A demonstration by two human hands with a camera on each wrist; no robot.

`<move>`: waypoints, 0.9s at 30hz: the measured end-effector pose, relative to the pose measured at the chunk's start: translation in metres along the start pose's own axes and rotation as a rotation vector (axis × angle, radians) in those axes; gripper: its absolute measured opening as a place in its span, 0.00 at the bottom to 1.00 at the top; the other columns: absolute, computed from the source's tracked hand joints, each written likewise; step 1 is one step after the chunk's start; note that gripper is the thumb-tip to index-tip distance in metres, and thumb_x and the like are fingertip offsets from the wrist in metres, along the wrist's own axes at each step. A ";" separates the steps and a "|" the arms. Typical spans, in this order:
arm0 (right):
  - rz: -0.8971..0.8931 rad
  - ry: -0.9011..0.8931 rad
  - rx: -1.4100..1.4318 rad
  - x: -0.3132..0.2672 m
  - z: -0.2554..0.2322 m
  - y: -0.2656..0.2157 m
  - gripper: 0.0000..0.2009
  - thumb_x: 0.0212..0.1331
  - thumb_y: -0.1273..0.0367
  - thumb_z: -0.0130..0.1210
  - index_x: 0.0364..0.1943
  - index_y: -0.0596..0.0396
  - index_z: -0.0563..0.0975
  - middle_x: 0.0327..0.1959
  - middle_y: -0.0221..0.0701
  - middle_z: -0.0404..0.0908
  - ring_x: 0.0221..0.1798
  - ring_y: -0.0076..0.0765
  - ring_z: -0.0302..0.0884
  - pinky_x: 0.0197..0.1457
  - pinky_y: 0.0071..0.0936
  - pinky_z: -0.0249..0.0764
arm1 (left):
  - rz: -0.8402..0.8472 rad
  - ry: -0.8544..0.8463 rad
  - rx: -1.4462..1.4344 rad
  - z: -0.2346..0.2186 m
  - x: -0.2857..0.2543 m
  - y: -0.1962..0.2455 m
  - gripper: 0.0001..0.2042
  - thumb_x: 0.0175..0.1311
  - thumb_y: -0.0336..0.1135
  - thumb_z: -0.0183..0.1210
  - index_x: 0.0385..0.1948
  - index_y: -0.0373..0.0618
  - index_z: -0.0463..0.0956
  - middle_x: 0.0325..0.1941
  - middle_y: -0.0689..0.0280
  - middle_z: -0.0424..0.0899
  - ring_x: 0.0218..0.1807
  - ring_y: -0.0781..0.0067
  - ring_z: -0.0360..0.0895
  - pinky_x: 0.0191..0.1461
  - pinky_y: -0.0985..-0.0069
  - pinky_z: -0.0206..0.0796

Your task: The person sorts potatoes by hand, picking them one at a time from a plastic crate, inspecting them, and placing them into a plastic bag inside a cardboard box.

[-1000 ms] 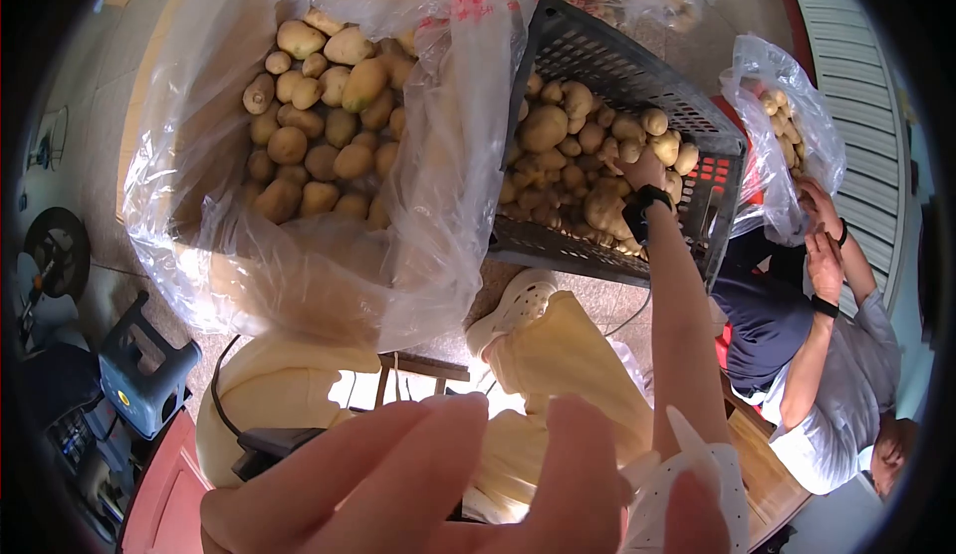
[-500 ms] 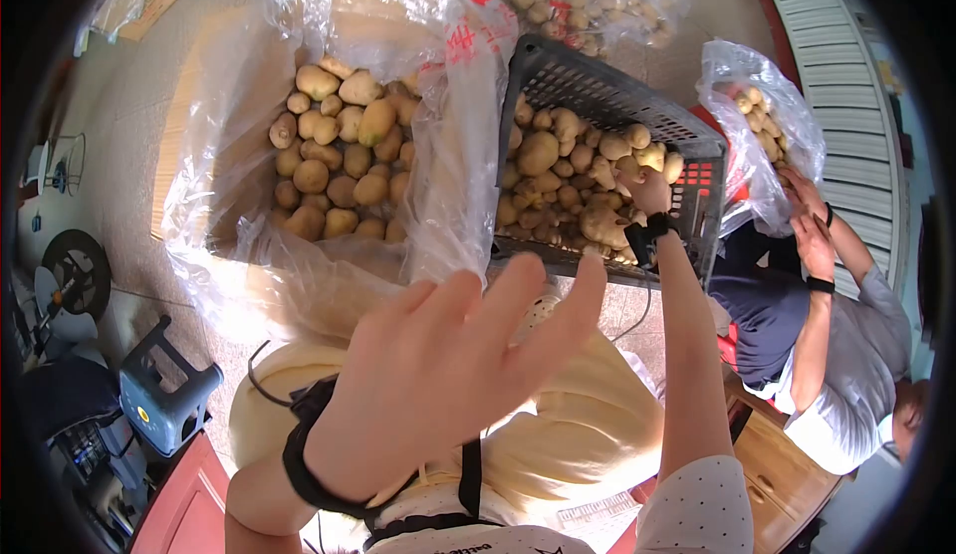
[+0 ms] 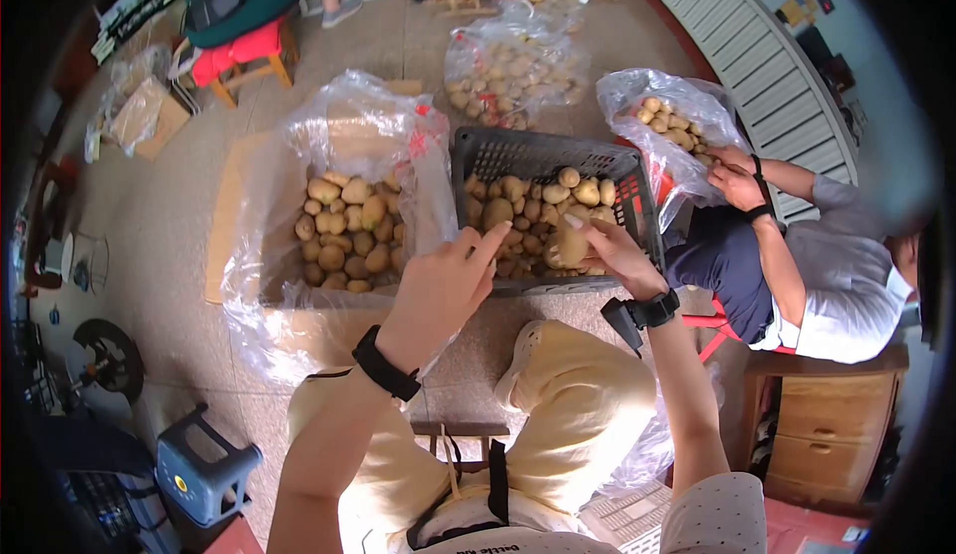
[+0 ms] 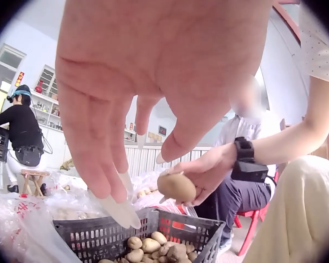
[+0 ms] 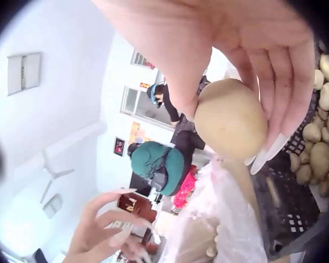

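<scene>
Right wrist view: plump potato (image 5: pixel 231 120), smooth, pale tan, bluntly rounded.

From above, the head view looks down at the rectangular black perforated plastic crate (image 3: pixel 543 152); the nearer left wrist view faces across it; the sideways-tilted right wrist view shares its edge.

Dotted white sleeve (image 3: pixel 715 516), yellow trousers (image 3: pixel 586 400)
</scene>
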State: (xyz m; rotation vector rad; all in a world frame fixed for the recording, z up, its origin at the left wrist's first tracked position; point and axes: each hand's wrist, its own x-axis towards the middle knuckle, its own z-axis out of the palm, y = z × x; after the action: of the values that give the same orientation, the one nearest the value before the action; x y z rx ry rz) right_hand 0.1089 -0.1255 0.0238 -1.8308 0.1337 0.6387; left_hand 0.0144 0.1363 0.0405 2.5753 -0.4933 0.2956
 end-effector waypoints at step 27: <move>0.073 -0.410 0.417 -0.023 0.103 -0.014 0.23 0.63 0.51 0.49 0.50 0.55 0.72 0.42 0.29 0.77 0.45 0.26 0.76 0.49 0.24 0.74 | 0.070 -0.085 -0.301 -0.027 0.007 -0.003 0.35 0.53 0.45 0.64 0.62 0.44 0.59 0.59 0.52 0.69 0.61 0.52 0.67 0.61 0.64 0.60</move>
State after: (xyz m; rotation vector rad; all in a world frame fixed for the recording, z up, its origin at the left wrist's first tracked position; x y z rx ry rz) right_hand 0.0577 -0.0317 0.0245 -1.2731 0.0540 0.9478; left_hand 0.0193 0.1508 0.0646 2.2876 -0.6099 0.1240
